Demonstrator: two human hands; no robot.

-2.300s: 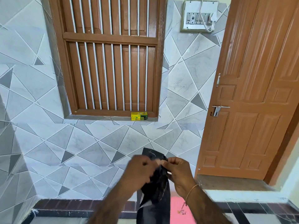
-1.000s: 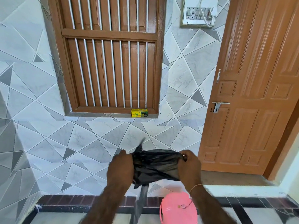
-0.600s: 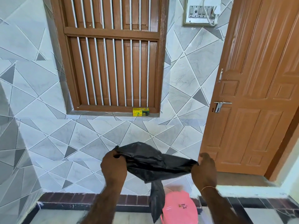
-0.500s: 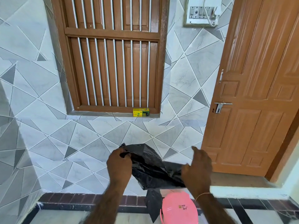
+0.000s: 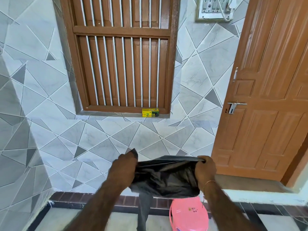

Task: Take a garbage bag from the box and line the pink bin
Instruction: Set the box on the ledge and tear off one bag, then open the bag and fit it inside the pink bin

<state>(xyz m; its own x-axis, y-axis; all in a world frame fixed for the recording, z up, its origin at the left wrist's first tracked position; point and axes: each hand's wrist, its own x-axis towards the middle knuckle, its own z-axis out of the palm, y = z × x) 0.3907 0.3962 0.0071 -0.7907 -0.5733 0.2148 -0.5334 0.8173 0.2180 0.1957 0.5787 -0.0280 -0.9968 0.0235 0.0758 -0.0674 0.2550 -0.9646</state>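
Observation:
A black garbage bag [image 5: 165, 177] hangs stretched between both hands, its mouth pulled wide and a narrow tail trailing down. My left hand [image 5: 124, 165] grips its left edge, with a corner of plastic sticking up above the knuckles. My right hand [image 5: 205, 169] clutches the right edge. The pink bin [image 5: 190, 215] stands on the floor right below the bag, its top partly hidden by the plastic. The yellow and green bag box [image 5: 150, 112] sits on the window sill, far from both hands.
A barred wooden window [image 5: 123, 54] fills the tiled wall ahead. A closed brown door [image 5: 270, 97] with a metal handle stands on the right, above a raised step. A switchboard [image 5: 215, 9] hangs at the top right.
Both hands worked the bunched bag open and pulled its mouth apart sideways. The view tilted down, so the pink bin now shows more under the bag.

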